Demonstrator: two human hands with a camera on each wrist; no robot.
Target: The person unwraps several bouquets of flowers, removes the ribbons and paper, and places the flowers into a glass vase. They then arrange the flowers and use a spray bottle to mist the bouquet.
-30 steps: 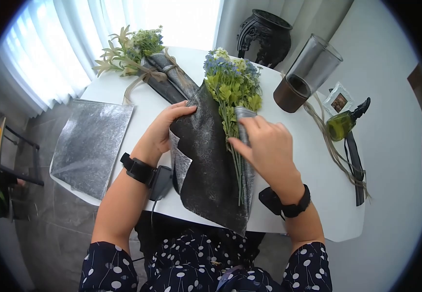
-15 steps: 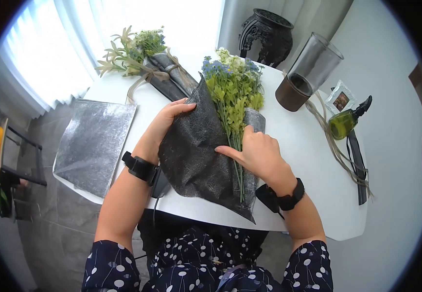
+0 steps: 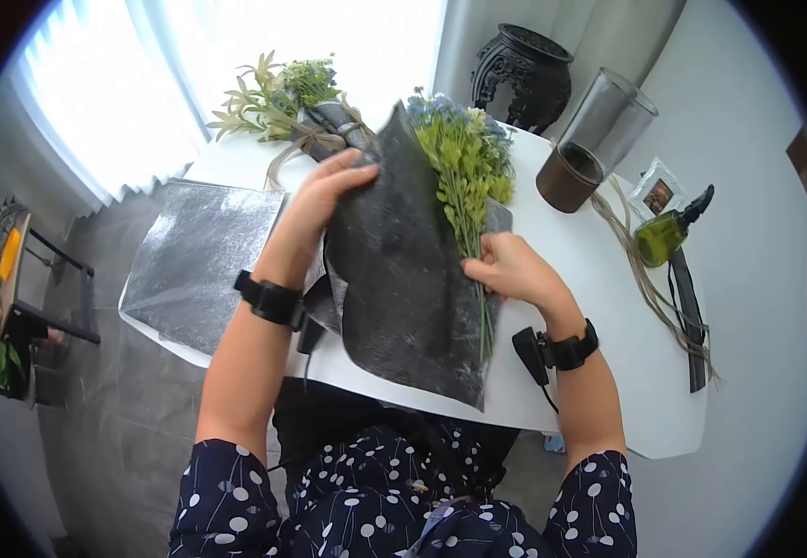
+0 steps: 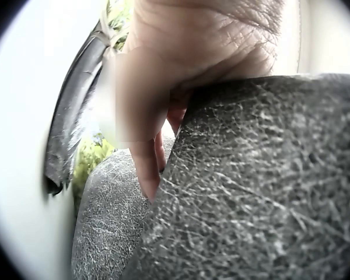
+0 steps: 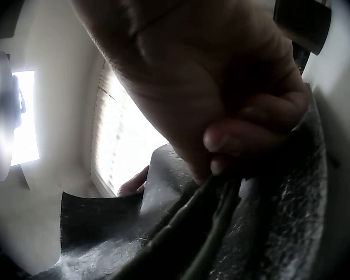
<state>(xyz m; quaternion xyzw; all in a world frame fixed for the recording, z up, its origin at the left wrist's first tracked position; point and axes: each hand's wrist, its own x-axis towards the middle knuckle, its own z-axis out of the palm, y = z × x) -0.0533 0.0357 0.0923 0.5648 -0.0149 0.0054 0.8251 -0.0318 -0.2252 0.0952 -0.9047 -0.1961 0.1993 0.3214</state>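
A bouquet of blue and white flowers with green leaves (image 3: 467, 177) lies against a dark grey sheet of wrapping paper (image 3: 403, 270). My left hand (image 3: 322, 200) grips the paper's upper left part, thumb on the near face. Seen from the left wrist, the fingers (image 4: 144, 166) reach down behind the mottled sheet (image 4: 268, 186). At the bouquet's lower half, my right hand (image 3: 515, 266) pinches the green stems (image 3: 486, 330). In the right wrist view its fingers are curled, and stems (image 5: 169, 227) run out below them over the paper.
Wrapped bouquets (image 3: 329, 121) lie at the back left, beside a flat stack of grey sheets (image 3: 204, 260). To the right are a glass vase with a brown base (image 3: 566, 177), a photo frame (image 3: 656, 191), a green spray bottle (image 3: 661, 240) and loose ribbons (image 3: 641, 270).
My left hand has lifted its side of the paper up and to the right. The right hand's outstretched thumb has drawn in, and the fingers now close on the stems.
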